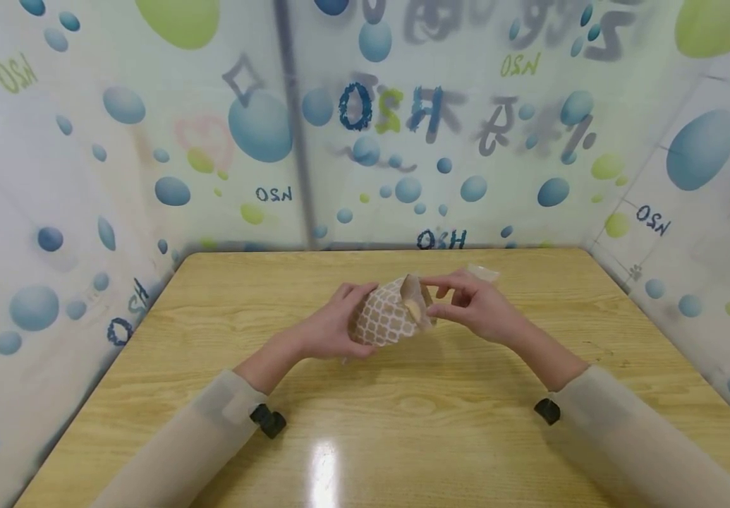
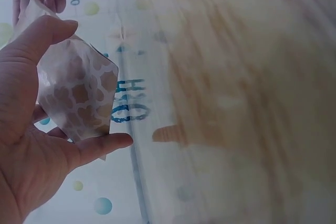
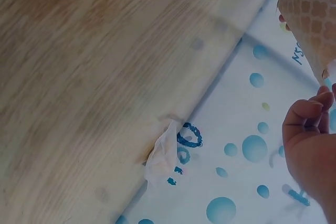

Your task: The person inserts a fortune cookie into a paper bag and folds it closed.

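A brown-and-white patterned paper bag (image 1: 385, 317) is held above the table, its mouth towards the right. My left hand (image 1: 333, 324) grips it from the left; in the left wrist view, the thumb and fingers of that hand (image 2: 37, 129) curl round the bag (image 2: 79, 90). Something pale (image 1: 412, 307) shows inside the mouth. My right hand (image 1: 482, 307) is at the opening, fingertips at its edge. In the right wrist view the right hand (image 3: 312, 140) has bent fingers at the lower tip of the bag (image 3: 310, 19).
A crumpled whitish piece of thin wrap (image 1: 484, 272) lies on the wooden table (image 1: 339, 451) behind my right hand; the right wrist view shows this wrap (image 3: 163, 156) too. A printed curtain (image 1: 365, 176) with blue and green spots stands behind and at both sides.
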Motion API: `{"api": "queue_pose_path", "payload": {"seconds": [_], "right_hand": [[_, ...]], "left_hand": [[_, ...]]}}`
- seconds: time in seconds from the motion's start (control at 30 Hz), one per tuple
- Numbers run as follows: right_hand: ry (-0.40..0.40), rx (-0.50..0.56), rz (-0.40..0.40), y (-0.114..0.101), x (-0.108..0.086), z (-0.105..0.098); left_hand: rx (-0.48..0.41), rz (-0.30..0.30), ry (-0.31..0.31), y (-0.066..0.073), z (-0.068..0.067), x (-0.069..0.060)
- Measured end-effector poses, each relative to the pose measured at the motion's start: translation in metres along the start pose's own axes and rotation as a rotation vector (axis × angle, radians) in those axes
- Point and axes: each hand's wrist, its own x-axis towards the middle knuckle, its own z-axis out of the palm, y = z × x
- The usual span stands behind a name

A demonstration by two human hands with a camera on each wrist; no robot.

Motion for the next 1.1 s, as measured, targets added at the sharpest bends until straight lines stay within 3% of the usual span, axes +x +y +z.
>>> {"api": "queue_pose_path", "payload": {"seconds": [0.47, 1.1], "right_hand": [[0.032, -0.033, -0.009, -0.003, 0.002, 0.008], [0.006, -0.067, 0.005, -0.002, 0.006, 0.014]], "left_hand": [[-0.005, -0.006, 0.004, -0.001, 0.001, -0.001], [-0.003, -0.003, -0.008, -0.001, 0.002, 0.002]]}}
